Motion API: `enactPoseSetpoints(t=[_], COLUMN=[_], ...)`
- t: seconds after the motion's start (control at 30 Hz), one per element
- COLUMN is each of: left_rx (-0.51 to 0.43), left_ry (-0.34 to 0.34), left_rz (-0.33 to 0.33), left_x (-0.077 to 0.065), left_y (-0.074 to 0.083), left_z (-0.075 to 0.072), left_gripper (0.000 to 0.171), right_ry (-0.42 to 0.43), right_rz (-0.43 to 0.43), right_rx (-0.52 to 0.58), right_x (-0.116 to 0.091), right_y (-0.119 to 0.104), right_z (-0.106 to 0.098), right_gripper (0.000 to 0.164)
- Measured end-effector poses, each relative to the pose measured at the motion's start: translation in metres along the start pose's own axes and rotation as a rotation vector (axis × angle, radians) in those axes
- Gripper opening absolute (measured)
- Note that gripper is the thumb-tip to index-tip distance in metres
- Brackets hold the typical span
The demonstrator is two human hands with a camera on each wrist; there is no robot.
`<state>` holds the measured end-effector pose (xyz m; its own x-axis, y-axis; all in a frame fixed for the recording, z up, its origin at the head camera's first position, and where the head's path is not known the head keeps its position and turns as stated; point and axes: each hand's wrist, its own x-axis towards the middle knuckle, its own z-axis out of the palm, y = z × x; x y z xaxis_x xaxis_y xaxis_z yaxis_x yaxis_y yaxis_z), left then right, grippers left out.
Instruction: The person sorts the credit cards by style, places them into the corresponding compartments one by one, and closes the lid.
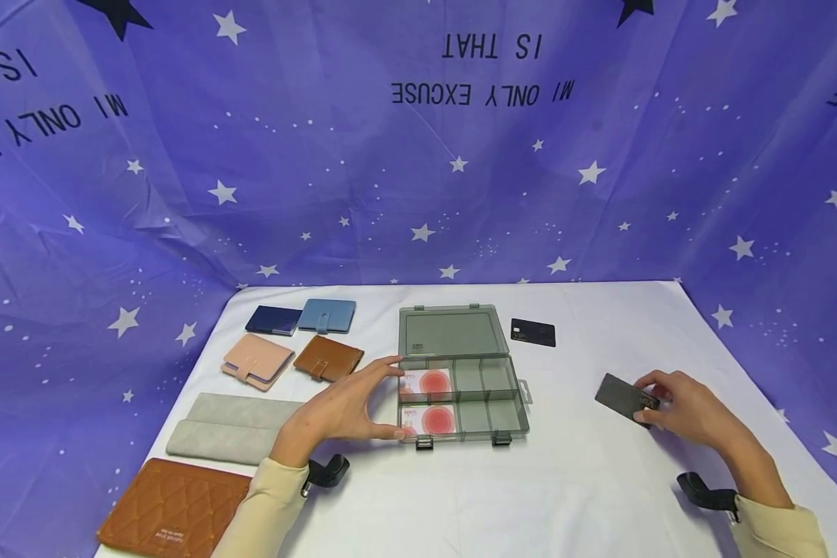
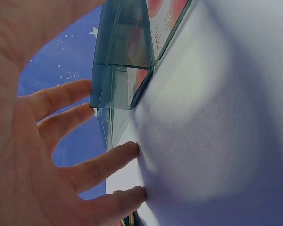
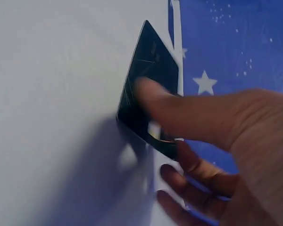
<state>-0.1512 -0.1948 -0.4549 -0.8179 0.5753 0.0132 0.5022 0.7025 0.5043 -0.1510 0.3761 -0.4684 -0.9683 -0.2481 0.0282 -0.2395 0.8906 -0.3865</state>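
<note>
A translucent grey-green compartment box (image 1: 474,377) lies with its lid (image 1: 453,332) folded back. White-and-red cards, one behind (image 1: 425,381) and one in front (image 1: 428,420), lie in its left compartments. My left hand (image 1: 342,407) spans the box's left end, thumb by the front corner and forefinger by the back one. In the left wrist view its fingers (image 2: 66,96) are spread and fairly straight, two tips right at the box wall (image 2: 118,87). Off to the right, my right hand (image 1: 687,407) pinches a dark card (image 1: 621,395) by one end, tilted in the right wrist view.
A black card (image 1: 533,332) lies right of the lid. To the left are a navy card holder (image 1: 272,319), blue wallet (image 1: 328,315), pink wallet (image 1: 256,359), brown wallet (image 1: 329,356), grey folded case (image 1: 230,430) and large quilted brown wallet (image 1: 174,508). Star-printed cloth (image 1: 418,194) borders the table.
</note>
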Motion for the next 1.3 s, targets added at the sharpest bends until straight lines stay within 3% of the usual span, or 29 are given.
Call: enactPoseSetpoints(t=[0.17, 0.43, 0.57, 0.7, 0.83, 1.07, 1.3], left_rx=[0.001, -0.004, -0.003, 0.004, 0.010, 0.008, -0.001], left_ry=[0.007, 0.007, 0.010, 0.011, 0.008, 0.006, 0.005], left_rz=[0.000, -0.009, -0.003, 0.001, 0.004, 0.001, -0.012], left_x=[0.000, 0.000, 0.000, 0.001, 0.001, 0.001, 0.001], left_y=[0.000, -0.001, -0.001, 0.000, 0.000, 0.000, 0.000], left_z=[0.001, 0.001, 0.001, 0.000, 0.001, 0.001, 0.000], left_gripper=[0.097, 0.096, 0.096, 0.097, 0.097, 0.098, 0.097], right_ry=[0.106, 0.187, 0.178, 0.140, 0.095, 0.011, 0.089], right_rz=[-0.092, -0.218, -0.322, -0.417, -0.456, -0.394, -0.488], right_rx=[0.059, 0.208, 0.263, 0.288, 0.286, 0.242, 0.073], right_x=[0.007, 0.031, 0.041, 0.048, 0.050, 0.047, 0.046], right_y=[-0.019, -0.101, -0.139, -0.163, -0.175, -0.178, -0.179], right_z=[0.004, 0.001, 0.015, 0.034, 0.053, 0.068, 0.074], right_gripper=[0.014, 0.021, 0.025, 0.025, 0.025, 0.019, 0.017])
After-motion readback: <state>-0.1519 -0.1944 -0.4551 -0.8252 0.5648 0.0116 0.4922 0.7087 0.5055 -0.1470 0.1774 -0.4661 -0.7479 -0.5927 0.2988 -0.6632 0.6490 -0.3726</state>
